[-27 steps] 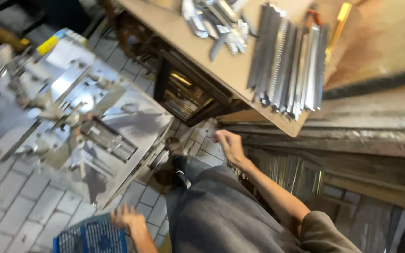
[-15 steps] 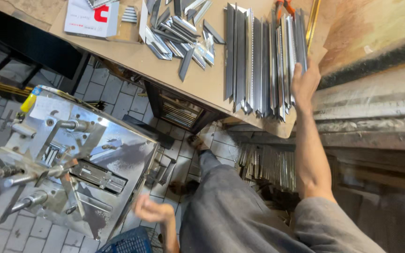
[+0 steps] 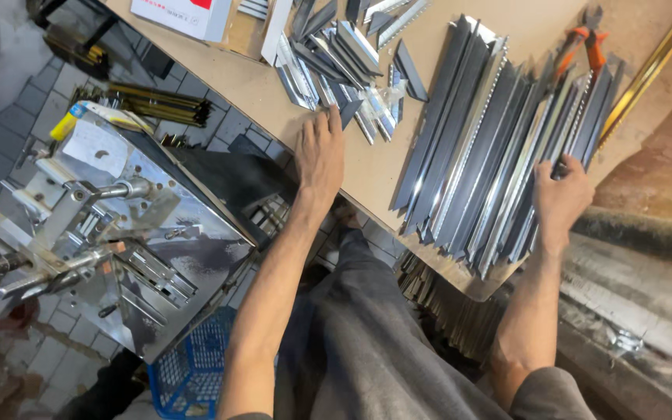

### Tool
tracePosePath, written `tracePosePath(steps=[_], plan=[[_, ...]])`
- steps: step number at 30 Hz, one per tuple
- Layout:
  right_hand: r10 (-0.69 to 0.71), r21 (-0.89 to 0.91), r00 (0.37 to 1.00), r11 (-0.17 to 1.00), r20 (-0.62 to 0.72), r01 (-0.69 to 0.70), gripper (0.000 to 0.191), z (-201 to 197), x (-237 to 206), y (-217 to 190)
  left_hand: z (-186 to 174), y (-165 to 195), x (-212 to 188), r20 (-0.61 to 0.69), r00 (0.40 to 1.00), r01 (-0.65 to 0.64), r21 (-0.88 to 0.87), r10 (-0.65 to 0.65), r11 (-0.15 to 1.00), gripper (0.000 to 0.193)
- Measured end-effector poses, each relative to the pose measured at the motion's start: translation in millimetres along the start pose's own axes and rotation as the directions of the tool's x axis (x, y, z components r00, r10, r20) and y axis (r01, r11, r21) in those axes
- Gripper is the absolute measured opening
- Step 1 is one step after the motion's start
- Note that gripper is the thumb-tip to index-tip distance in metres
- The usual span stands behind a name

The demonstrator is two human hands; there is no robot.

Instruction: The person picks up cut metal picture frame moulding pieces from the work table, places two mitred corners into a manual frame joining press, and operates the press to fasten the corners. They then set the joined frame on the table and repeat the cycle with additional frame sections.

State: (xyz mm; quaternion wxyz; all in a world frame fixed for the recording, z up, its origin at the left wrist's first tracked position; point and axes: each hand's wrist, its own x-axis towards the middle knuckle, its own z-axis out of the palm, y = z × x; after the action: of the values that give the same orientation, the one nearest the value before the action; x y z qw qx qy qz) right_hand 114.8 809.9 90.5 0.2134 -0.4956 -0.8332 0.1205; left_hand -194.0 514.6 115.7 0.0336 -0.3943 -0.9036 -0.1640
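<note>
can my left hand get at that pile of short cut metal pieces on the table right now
Probably yes. The left hand lies flat on the table with its fingers already at the edge of the short metal pieces; nothing lies between them.

Metal workshop: steel press machine (image 3: 118, 233), cut metal strips (image 3: 476, 155) across a worn board bench (image 3: 367, 175).

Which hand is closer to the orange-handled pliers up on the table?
Right. The right hand grips long metal strips just below the orange-handled pliers; the left hand rests far across the table, by short pieces.
</note>
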Motion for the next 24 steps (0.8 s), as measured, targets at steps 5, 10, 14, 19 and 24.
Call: tracePosePath(steps=[5,10,14,19,24], plan=[[0.093,0.543,0.994,0.833,0.052,-0.106,0.022,1.9,9.2,19.8,15.0,-16.2,-0.2,-0.057,0.998,-0.025,-0.212,0.013,0.977,0.046],[0.120,0.671,0.987,0.723,0.111,-0.163,0.022,-35.4,13.3,-37.8,-4.5,-27.0,-25.6,0.039,0.965,0.209,-0.713,-0.259,0.669,0.032],[-0.082,0.595,0.959,0.798,0.272,-0.100,0.041,-50.4,8.1,-131.6,-16.6,-33.4,-71.5,0.156,0.888,0.355,-0.831,-0.432,0.429,0.032],[-0.634,0.635,0.734,0.677,0.243,0.374,0.037,-21.7,-57.3,-251.8,-30.5,-61.6,-168.1,0.061,0.866,0.407,-0.661,-0.496,0.631,0.034],[-0.790,0.680,0.354,0.612,0.501,0.404,0.045,-6.0,-160.7,-323.0,-83.1,-115.8,-274.6,-0.004,0.850,0.460,-0.481,-0.527,0.746,0.039]])
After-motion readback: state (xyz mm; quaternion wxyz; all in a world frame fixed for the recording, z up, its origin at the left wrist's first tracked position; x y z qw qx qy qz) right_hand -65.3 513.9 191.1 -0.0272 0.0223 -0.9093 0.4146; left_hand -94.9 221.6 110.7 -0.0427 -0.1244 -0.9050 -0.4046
